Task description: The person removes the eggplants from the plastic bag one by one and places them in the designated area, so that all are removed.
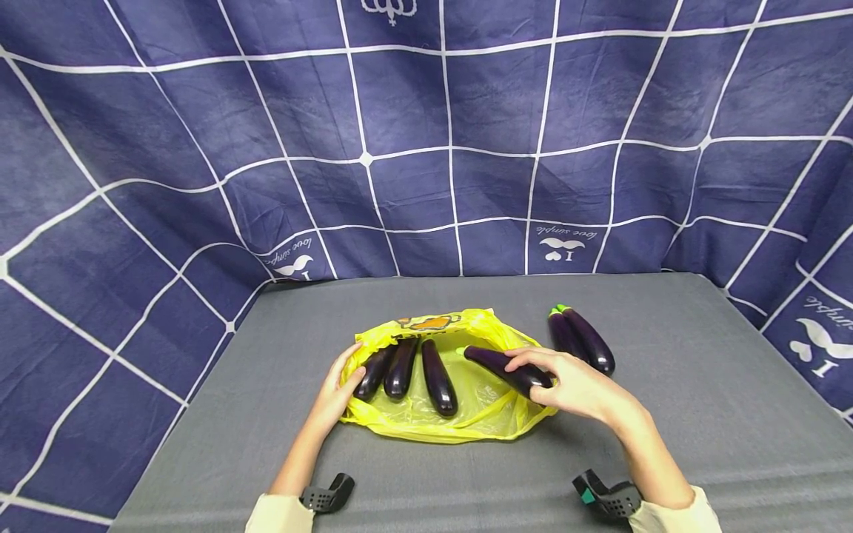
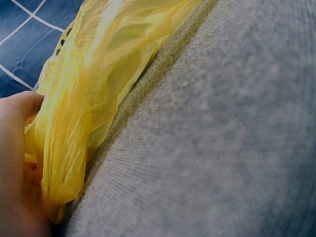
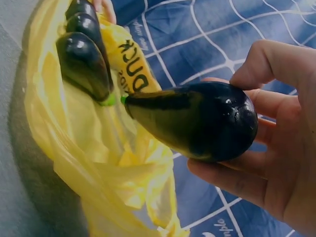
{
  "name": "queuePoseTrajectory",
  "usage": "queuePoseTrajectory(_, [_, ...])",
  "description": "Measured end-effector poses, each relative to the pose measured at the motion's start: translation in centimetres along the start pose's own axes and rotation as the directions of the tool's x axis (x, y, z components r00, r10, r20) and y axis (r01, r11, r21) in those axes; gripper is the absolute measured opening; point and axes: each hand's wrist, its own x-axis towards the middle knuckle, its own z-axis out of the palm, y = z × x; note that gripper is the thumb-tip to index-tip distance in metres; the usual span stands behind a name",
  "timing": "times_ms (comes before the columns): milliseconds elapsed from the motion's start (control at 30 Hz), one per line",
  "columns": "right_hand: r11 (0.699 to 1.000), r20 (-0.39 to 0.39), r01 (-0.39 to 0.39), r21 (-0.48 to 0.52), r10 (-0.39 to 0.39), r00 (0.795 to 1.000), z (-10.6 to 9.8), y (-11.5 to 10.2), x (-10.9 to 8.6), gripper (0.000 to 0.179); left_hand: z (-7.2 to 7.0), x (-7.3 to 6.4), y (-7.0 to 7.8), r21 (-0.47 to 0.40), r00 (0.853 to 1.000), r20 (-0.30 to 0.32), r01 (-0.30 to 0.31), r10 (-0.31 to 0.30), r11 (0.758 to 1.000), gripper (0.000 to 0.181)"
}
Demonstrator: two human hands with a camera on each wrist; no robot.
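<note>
A yellow plastic bag (image 1: 400,426) lies with its mouth spread wide on the grey surface. Inside it, toward the left, are three dark purple eggplants, one of them the middle eggplant (image 1: 438,379). My left hand (image 1: 335,389) grips the bag's left edge, thumb inside; its fingers are partly behind the plastic in the left wrist view. With my right hand (image 1: 566,377) I hold another eggplant (image 3: 197,121) by its thick end, over the bag's right side, its green stem end pointing left into the opening.
Two more eggplants (image 1: 581,340) lie side by side to the right of the bag, behind my right hand. A blue curtain (image 1: 493,185) with white grid lines hangs along the back and sides of the grey table (image 1: 220,444).
</note>
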Motion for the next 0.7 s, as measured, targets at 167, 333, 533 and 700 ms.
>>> queuePoseTrajectory(167, [0.996,-0.013,0.034,0.082,-0.033,0.999,-0.8,0.5,-0.5,0.045,0.0,0.0,0.1,-0.003,1.0,0.004,-0.001,0.001,1.0,0.046])
queuePoseTrajectory(333, [0.971,-0.055,0.144,0.192,-0.136,0.989,-1.7,1.2,-1.0,0.046,-0.1,0.0,0.1,0.002,1.0,0.01,-0.008,0.008,1.0,0.046])
queuePoseTrajectory(533, [0.963,-0.098,0.165,0.213,-0.147,0.984,-3.0,2.0,-1.6,0.045,0.0,0.0,-0.1,0.005,1.0,0.003,-0.009,0.009,1.0,0.047])
queuePoseTrajectory(700, [0.977,-0.143,0.115,0.178,-0.09,0.986,-3.6,2.8,-2.0,0.045,0.0,0.0,-0.2,-0.001,1.0,-0.001,-0.019,0.019,1.0,0.046])
